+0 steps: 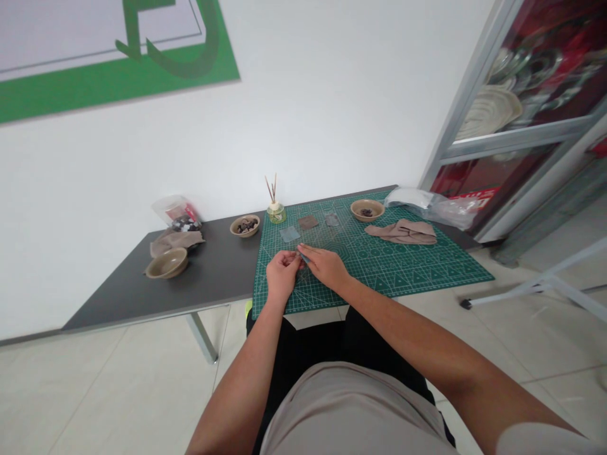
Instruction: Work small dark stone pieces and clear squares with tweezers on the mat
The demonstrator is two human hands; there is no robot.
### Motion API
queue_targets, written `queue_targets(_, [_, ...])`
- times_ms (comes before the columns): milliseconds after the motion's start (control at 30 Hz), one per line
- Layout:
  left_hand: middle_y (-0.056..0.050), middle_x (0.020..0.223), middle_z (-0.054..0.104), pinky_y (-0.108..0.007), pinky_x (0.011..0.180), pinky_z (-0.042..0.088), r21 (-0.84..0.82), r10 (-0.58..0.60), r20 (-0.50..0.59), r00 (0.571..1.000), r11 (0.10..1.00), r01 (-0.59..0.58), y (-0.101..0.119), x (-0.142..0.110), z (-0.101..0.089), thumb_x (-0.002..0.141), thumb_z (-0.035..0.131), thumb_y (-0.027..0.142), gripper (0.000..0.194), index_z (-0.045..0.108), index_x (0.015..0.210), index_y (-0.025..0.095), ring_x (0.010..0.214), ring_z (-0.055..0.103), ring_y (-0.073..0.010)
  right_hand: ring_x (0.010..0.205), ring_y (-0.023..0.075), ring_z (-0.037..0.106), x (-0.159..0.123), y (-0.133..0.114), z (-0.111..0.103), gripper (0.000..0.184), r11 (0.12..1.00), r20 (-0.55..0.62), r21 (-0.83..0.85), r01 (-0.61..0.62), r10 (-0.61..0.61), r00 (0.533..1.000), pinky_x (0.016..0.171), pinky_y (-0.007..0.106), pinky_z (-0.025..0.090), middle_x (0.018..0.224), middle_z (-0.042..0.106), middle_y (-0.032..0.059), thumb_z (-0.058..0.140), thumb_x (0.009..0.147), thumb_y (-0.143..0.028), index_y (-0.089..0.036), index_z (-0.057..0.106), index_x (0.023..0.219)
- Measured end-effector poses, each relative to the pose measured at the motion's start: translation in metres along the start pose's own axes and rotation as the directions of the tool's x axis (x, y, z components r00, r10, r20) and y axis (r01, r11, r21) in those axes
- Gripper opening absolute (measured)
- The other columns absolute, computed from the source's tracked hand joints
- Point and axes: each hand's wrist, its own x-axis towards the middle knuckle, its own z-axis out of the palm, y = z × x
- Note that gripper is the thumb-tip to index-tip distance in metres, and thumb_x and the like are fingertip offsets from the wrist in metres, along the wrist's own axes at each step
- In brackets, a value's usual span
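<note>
My left hand (pixel 282 270) and my right hand (pixel 325 264) meet over the near left part of the green cutting mat (pixel 341 278). Both are closed, fingertips together. Between them shows a bit of a small blue-grey piece (pixel 304 258), pinched in my right fingers. Whatever my left fingers grip is too small and covered to name. Just beyond the hands lie a light blue square sheet (pixel 289 234), a brown square sheet (pixel 308 222) and a crumpled grey sheet (pixel 331 219).
A bowl of dark pieces (pixel 245 226) and a reed diffuser (pixel 276 212) stand behind, left. At right are another bowl (pixel 367 210), a brown cloth (pixel 404 232) and plastic wrapping (pixel 436 205). Far left hold a bowl (pixel 167 263), cloth (pixel 175 242) and bag (pixel 176 212).
</note>
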Motion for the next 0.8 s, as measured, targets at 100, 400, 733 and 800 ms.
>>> queue_targets(100, [0.000,0.068,0.069,-0.026,0.063,0.052,0.080,0.010,-0.023,1.000,0.997,-0.008,0.0002,0.0003,-0.0005,0.075,0.067,0.032,0.015,0.062,0.079,0.018,0.062,0.066,-0.0144,0.129,0.0195,0.054,-0.0003,-0.0007,-0.0012,0.057,1.000,0.025,0.012,0.026,-0.026,0.999,0.108,0.039,0.046,0.143,0.053,0.0051,0.049,0.087,-0.006,-0.025,0.051,0.140])
queue_targets(400, [0.001,0.064,0.066,-0.026,0.061,0.050,0.098,-0.017,-0.033,0.999,0.995,0.020,0.0059,-0.0013,-0.0007,0.075,0.066,0.029,0.012,0.061,0.077,0.018,0.060,0.064,-0.0140,0.128,0.0191,0.054,-0.0011,0.0007,0.0005,0.058,0.999,0.036,0.024,0.034,-0.035,0.999,0.107,0.038,0.047,0.143,0.053,0.0038,0.048,0.087,-0.007,-0.025,0.048,0.142])
queue_targets(733, [0.001,0.067,0.066,-0.027,0.064,0.051,0.067,0.014,-0.039,0.999,0.998,-0.011,0.0064,-0.0033,0.0004,0.075,0.065,0.029,0.012,0.060,0.077,0.019,0.062,0.064,-0.0142,0.128,0.0193,0.055,-0.0003,0.0005,0.0006,0.056,0.999,0.031,0.008,0.034,-0.034,0.999,0.106,0.037,0.047,0.143,0.054,0.0058,0.046,0.088,-0.009,-0.023,0.048,0.142])
queue_targets(800, [0.002,0.064,0.064,-0.025,0.062,0.049,0.150,0.037,-0.061,0.997,0.988,-0.027,0.0071,-0.0035,0.0000,0.075,0.063,0.025,0.007,0.060,0.075,0.019,0.060,0.062,-0.0130,0.131,0.0187,0.052,-0.0007,0.0001,0.0007,0.057,0.997,0.043,0.016,0.082,-0.082,0.996,0.108,0.036,0.045,0.145,0.051,0.0060,0.046,0.087,-0.007,-0.021,0.047,0.143])
